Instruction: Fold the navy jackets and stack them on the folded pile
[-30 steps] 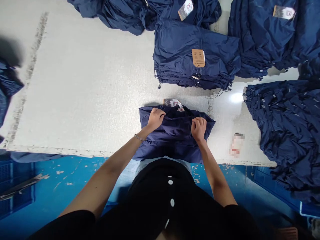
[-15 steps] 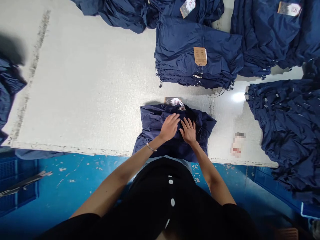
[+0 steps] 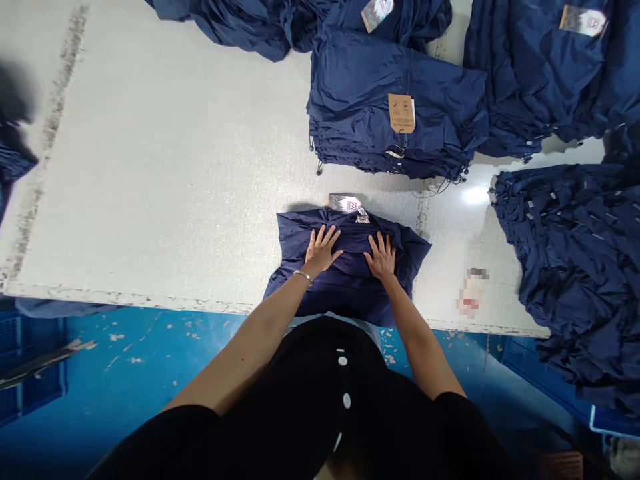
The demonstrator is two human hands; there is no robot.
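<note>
A navy garment [image 3: 345, 297] lies folded on the white table [image 3: 170, 193], its collar at the far side. A printed hang tag [image 3: 345, 203] sticks out past the collar, and a small neck label [image 3: 363, 218] shows below it. My left hand [image 3: 323, 251] rests flat on the navy fabric with its fingers spread, a thin bracelet on the wrist. My right hand [image 3: 381, 257] lies flat on the same garment, a little to the right, also with fingers spread. Neither hand grips a fold.
A neat stack of navy garments [image 3: 360, 87] with a kraft tag [image 3: 401, 113] stands just beyond the hands. Looser navy piles lie at the top right [image 3: 535, 73] and right [image 3: 575, 267]. A blurred small object [image 3: 469, 293] lies on the table. The table's front edge drops to a blue surface [image 3: 135, 353].
Both hands have gone from bunched fists on the fabric to flat, spread palms, and they have moved slightly apart. The garment's top now looks smoother.
</note>
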